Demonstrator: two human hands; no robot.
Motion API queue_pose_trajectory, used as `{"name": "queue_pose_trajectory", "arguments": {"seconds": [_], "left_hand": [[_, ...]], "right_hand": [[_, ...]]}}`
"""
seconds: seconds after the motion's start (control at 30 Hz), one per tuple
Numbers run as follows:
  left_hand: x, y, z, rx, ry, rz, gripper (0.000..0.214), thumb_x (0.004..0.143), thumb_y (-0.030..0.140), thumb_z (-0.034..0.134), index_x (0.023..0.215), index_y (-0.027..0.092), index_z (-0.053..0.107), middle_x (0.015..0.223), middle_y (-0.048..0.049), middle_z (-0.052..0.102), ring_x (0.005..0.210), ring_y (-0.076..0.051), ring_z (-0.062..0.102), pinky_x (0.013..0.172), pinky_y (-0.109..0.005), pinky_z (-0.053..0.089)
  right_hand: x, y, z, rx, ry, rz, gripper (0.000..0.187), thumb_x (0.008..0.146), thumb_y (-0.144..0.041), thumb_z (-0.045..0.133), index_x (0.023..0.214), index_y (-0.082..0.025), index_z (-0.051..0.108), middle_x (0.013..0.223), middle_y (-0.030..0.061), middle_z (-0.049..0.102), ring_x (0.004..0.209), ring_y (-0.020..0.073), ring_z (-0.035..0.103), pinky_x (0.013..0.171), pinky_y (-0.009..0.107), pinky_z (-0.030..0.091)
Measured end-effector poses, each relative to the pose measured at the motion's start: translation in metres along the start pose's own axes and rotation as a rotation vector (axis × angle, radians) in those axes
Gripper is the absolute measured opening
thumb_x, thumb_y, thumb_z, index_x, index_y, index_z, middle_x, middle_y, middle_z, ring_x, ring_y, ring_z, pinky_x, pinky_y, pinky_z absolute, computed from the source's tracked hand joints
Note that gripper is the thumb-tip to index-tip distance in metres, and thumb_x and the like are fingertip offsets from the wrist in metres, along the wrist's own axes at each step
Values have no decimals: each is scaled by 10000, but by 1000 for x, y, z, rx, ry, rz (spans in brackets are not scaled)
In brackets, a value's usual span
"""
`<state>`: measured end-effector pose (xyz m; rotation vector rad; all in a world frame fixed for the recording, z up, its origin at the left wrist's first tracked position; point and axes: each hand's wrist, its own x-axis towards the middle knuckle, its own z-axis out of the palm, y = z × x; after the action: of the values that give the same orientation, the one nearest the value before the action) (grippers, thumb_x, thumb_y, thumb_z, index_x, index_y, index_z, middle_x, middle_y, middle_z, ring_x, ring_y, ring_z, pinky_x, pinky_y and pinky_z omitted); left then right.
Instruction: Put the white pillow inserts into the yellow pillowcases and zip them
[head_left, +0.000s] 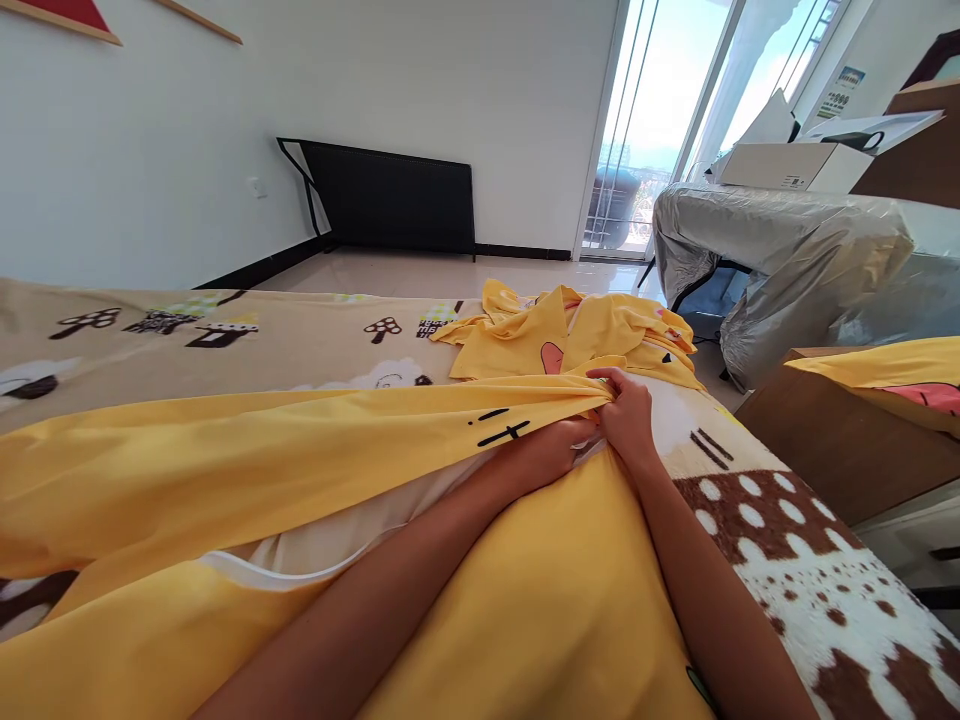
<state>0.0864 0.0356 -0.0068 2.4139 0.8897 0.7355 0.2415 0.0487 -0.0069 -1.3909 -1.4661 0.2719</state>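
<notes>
A large yellow fabric cover (255,450) with black printed marks stretches across the bed in front of me. Its long opening gapes on the left, showing a paler inside and a white edge strip (277,575). My left hand (574,445) is closed on the cover's edge at the right end of the opening, its forearm lying along the gap. Just beside it, my right hand (628,412) pinches the gathered yellow fabric. A bit of whitish material shows between the hands. The left fingertips are partly hidden. Beyond my hands lies a crumpled yellow printed cloth (562,325).
The bed has a beige, brown and white patterned blanket (817,570). On the right are a wooden cabinet (825,430) with yellow cloth on top, and plastic-wrapped furniture (780,240) bearing a white box (780,165). A black folded panel (390,200) leans on the far wall.
</notes>
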Motion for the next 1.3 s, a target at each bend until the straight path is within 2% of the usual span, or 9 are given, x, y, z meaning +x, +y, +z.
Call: {"name": "queue_pose_trajectory", "arguments": {"seconds": [0.13, 0.33, 0.57, 0.63, 0.77, 0.83, 1.0, 1.13, 1.3], "left_hand": [[7, -2, 3, -44, 57, -59, 215, 773, 184, 496, 973, 189, 574, 1052, -56, 634, 988, -218, 574, 948, -359, 449], [16, -10, 7, -111, -15, -75, 191, 854, 291, 472, 981, 186, 569, 892, -21, 638, 794, -162, 575, 761, -284, 494], [5, 4, -2, -55, -114, 85, 184, 803, 164, 489, 869, 189, 658, 1092, -53, 666, 1019, -215, 578, 966, -339, 424], [1, 4, 0, -55, -48, 83, 219, 814, 175, 468, 915, 184, 662, 1135, -61, 658, 1066, -224, 570, 1010, -352, 403], [-1, -2, 8, -168, 274, -147, 319, 861, 255, 438, 1119, 209, 619, 1175, -38, 654, 1158, -227, 539, 1093, -388, 344], [0, -5, 12, -167, 331, -208, 330, 885, 311, 428, 1144, 220, 610, 1156, -34, 665, 1178, -228, 529, 1117, -407, 314], [-2, -3, 7, -97, 122, -74, 230, 871, 320, 488, 987, 215, 657, 1146, -28, 666, 1115, -218, 563, 1053, -366, 389], [-1, 2, -3, -6, -27, 77, 217, 890, 249, 440, 942, 199, 644, 1150, -38, 656, 1094, -210, 566, 1012, -346, 417], [4, 4, -2, 64, -96, 40, 236, 878, 225, 438, 988, 189, 643, 1207, -64, 632, 1138, -238, 546, 1032, -383, 408]], "right_hand": [[2, 1, -1, 103, -78, -16, 375, 532, -171, 428, 788, -174, 701, 744, 23, 675, 703, 179, 579, 667, 272, 436], [4, 6, -4, 159, -116, -45, 395, 535, -149, 438, 810, -175, 720, 844, 38, 677, 805, 191, 589, 710, 280, 453], [2, 4, -2, 321, -178, -20, 380, 550, -133, 435, 819, -148, 703, 735, 16, 670, 706, 165, 577, 621, 245, 446], [2, 2, -2, 338, -166, -26, 353, 562, -135, 443, 812, -143, 693, 733, 17, 665, 692, 160, 574, 615, 243, 444], [3, 3, 0, 377, -138, -23, 301, 589, -156, 462, 805, -143, 671, 753, 24, 664, 697, 162, 587, 638, 253, 456], [3, 5, 1, 388, -138, -13, 299, 590, -161, 469, 812, -146, 668, 765, 28, 672, 708, 168, 598, 647, 259, 464], [2, 6, 0, 352, -123, -44, 338, 584, -144, 456, 842, -152, 674, 803, 29, 685, 754, 177, 612, 689, 266, 476], [2, 0, -3, 281, -216, -101, 380, 604, -126, 437, 878, -165, 698, 806, 18, 688, 758, 168, 609, 692, 259, 469], [1, -7, -12, 211, -368, -111, 374, 642, -143, 476, 935, -174, 706, 845, 17, 695, 810, 175, 614, 725, 260, 468]]}}
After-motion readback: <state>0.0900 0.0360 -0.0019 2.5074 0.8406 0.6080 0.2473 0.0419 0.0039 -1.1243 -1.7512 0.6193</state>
